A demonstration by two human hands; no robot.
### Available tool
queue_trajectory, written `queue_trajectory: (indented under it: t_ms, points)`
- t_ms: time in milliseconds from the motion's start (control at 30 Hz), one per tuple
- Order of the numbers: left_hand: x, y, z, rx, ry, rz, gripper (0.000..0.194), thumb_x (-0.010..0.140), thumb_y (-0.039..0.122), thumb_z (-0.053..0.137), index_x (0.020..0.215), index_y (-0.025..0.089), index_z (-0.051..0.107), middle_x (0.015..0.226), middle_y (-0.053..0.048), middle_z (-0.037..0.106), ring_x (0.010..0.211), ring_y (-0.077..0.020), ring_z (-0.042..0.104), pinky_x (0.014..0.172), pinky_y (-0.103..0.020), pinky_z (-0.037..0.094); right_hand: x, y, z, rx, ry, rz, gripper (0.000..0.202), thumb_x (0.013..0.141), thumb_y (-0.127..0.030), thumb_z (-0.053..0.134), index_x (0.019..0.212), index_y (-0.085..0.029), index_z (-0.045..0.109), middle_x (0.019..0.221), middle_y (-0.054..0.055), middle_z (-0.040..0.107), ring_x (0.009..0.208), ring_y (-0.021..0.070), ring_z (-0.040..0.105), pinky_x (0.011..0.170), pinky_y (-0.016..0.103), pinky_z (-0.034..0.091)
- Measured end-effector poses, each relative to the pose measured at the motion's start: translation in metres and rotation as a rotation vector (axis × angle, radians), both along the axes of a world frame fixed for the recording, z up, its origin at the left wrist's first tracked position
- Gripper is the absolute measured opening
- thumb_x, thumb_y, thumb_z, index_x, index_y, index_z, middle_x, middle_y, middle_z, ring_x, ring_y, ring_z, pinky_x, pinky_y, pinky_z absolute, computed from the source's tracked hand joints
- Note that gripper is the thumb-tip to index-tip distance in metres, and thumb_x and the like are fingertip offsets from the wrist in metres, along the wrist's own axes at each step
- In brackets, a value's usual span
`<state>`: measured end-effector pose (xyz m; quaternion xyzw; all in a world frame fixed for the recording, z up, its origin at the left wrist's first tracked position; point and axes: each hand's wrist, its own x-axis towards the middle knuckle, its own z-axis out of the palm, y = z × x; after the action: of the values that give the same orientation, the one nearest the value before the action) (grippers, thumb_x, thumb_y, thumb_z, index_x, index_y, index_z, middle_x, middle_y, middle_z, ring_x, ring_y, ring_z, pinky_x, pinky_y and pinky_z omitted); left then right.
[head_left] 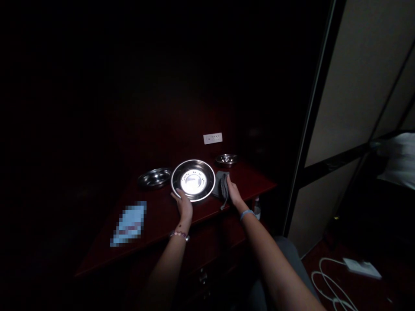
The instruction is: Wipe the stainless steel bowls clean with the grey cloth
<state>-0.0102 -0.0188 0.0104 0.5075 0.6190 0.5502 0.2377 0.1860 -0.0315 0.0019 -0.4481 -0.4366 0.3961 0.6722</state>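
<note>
My left hand (183,206) grips the near rim of a shiny round metal dish (193,181), thumb over the edge. The dish is tilted toward me above the dark red desk. To its right, my right hand (233,190) is closed on a grey drawstring cloth pouch (221,185), whose cord hangs down near the desk's front edge. Left of the held dish lies another metal dish (154,178). Farther back on the right is a smaller metal bowl (226,160).
A blurred-out light blue item (129,225) lies on the left of the desk (155,224). A white socket panel (213,138) is on the back wall. A bottle (257,209) stands below the desk's right side. A white power strip (362,268) with a looped cable lies on the floor.
</note>
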Motion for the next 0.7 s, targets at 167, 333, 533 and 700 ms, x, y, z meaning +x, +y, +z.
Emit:
queue_trajectory:
  t_ms: [167,333,533,700]
  points:
    - [0.002,-0.006,0.005,-0.084,-0.066,-0.048,0.08,0.098,0.06,0.013,0.157,0.005,0.016,0.156,-0.02,0.039,0.142,-0.0282,0.041,0.116,-0.038,0.038,0.002,0.007,-0.008,-0.018,-0.049,0.1,0.083,0.086,-0.081,0.031,0.097,-0.011,0.075,0.087,0.011,0.076,0.087,0.0222,0.071,0.093,0.035,0.051]
    - [0.004,-0.011,0.007,-0.068,-0.057,-0.164,0.077,0.098,0.06,0.023,0.158,0.012,0.015,0.153,-0.016,0.045,0.139,-0.0266,0.047,0.114,-0.036,0.04,0.002,0.009,-0.013,-0.031,-0.283,0.051,0.068,0.084,-0.074,0.051,0.102,-0.013,0.073,0.101,0.012,0.076,0.097,0.0236,0.07,0.092,0.036,0.051]
    - [0.007,-0.006,0.002,0.061,-0.143,-0.302,0.074,0.096,0.054,0.044,0.155,0.015,0.024,0.15,-0.014,0.05,0.138,-0.0244,0.048,0.114,-0.034,0.038,0.001,0.008,-0.016,0.011,-0.354,-0.065,0.056,0.088,-0.064,0.054,0.106,-0.014,0.071,0.106,0.012,0.076,0.096,0.0224,0.071,0.089,0.033,0.053]
    - [0.011,0.002,-0.006,0.274,-0.168,-0.461,0.062,0.084,0.037,0.068,0.139,0.016,0.048,0.142,-0.014,0.058,0.131,-0.0238,0.055,0.115,-0.038,0.037,0.002,0.006,-0.016,0.022,-0.372,-0.125,0.053,0.087,-0.061,0.056,0.103,-0.014,0.072,0.103,0.013,0.077,0.096,0.024,0.071,0.087,0.032,0.053]
